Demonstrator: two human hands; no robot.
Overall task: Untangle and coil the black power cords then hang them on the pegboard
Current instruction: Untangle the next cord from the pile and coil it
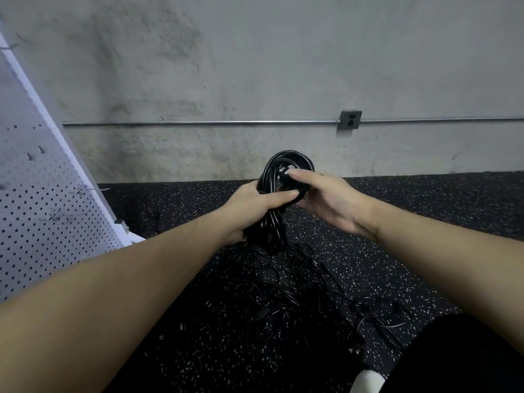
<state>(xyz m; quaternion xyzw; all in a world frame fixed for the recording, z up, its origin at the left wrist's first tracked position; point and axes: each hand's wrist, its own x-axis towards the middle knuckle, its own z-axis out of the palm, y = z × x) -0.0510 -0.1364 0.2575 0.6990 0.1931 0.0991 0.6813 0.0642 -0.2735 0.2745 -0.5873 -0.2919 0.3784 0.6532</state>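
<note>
A coiled black power cord (273, 168) is held up in front of me, its loops standing above my fists and hanging below them. My left hand (255, 205) grips the middle of the bundle, thumb across the strands. My right hand (326, 197) holds the coil's right side, fingers on the plug end near the top. More black cords (306, 293) lie tangled on the speckled floor below. The white pegboard (37, 211) leans at the left, with metal hooks (90, 190) sticking out of it.
A concrete wall runs across the back with a metal conduit (198, 123) and a grey outlet box (350, 120). Black speckled rubber flooring (175, 202) covers the ground. My dark-clad leg (453, 358) and a white shoe tip (367, 381) are at lower right.
</note>
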